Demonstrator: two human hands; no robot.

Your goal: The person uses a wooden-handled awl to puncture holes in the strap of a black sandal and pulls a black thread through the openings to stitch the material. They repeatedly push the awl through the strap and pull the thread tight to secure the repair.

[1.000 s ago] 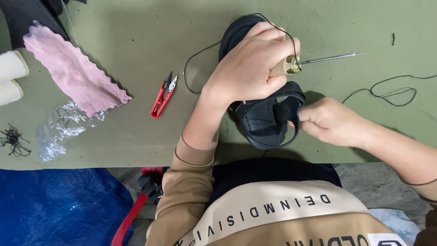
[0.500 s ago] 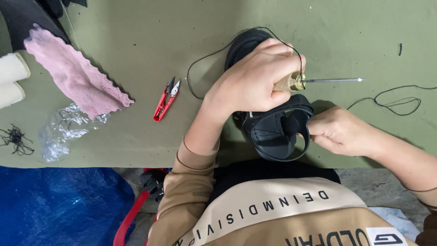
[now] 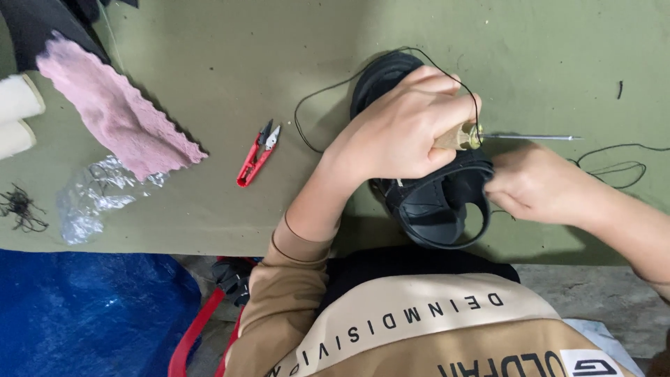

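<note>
My left hand is closed around the wooden handle of an awl. Its thin metal needle points right, level above the table. Under that hand lies a black sandal near the table's front edge, partly covered by my fingers. My right hand pinches the sandal's right strap edge just below the needle. A black thread loops from the sandal across the table to the right and arcs over my left hand.
Red thread snips lie left of the sandal on the olive table. Farther left are a pink cloth, crumpled clear plastic, a tangle of black thread and white rolls. A blue tarp lies below the table edge.
The awl has swung from tilted to level and dropped nearer the sandal's strap. My right hand has slid a little right along the sandal.
</note>
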